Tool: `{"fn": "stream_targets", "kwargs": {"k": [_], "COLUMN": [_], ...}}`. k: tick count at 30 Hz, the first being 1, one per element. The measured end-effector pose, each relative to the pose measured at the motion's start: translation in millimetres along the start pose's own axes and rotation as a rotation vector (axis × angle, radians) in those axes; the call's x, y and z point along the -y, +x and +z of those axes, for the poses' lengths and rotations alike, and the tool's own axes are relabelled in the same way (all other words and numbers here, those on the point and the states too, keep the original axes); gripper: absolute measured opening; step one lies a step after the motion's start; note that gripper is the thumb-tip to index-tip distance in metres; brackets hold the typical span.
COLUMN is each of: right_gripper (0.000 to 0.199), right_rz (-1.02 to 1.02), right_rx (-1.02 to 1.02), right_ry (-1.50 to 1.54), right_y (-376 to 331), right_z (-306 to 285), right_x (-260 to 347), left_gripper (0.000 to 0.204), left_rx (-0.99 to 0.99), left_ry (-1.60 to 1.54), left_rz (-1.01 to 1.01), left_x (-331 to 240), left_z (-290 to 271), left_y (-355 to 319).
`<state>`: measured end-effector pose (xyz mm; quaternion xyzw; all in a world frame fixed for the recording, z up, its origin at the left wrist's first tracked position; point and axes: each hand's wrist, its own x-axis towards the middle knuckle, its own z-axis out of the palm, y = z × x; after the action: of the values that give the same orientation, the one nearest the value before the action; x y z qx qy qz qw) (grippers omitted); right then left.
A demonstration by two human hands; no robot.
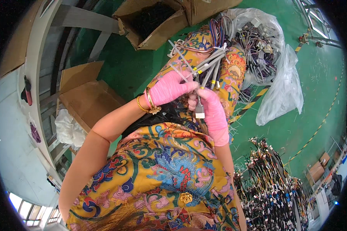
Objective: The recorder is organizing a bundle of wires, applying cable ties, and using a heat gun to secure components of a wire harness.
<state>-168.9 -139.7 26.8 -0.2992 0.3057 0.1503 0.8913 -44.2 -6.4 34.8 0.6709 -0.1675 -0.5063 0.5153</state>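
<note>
My left hand (167, 88), in a pink glove, is closed with its fingertips pinching a thin whitish strip that looks like a cable tie (178, 72). Touching it, my right hand (213, 111), also gloved in pink, closes round the end of a wire harness. A grey connector with a white end (199, 111) hangs below those right fingers. Grey sleeved cables with yellow bands (208, 63) run from the hands over my lap to a bunch of coloured wires (218, 30). The exact grip point is hidden by the fingers.
A clear plastic bag (283, 100) with many wire harnesses (256, 52) lies beyond my right knee. Open cardboard boxes stand ahead (142, 38) and at left (90, 98), beside a grey metal frame (42, 77). Right, a large mass of harnesses (270, 181) hangs or stands.
</note>
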Motion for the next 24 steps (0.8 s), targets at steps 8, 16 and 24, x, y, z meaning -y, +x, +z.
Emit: {"fn": "stream_targets", "kwargs": {"k": [8,16,24], "right_gripper": [0.031,0.025,0.022], "right_rz": [-0.029,-0.034,-0.038], "right_rx": [-0.017,-0.054,-0.008], "right_ry": [0.12,0.09,0.117], "right_y": [6.8,5.5,9.9], "right_z": [-2.5,-7.5,-1.7], "right_x": [-10.3,-12.4,-10.0], "left_gripper": [0.024,0.028,0.031], "left_rx": [-0.042,-0.113,0.053], "left_ry": [-0.137,0.145,-0.066], "left_rz": [-0.026,0.051,-0.018], "left_x": [-7.3,2.7,12.6], "left_z": [0.8,-0.1,0.1], "left_y": [-5.4,-1.2,6.2]}}
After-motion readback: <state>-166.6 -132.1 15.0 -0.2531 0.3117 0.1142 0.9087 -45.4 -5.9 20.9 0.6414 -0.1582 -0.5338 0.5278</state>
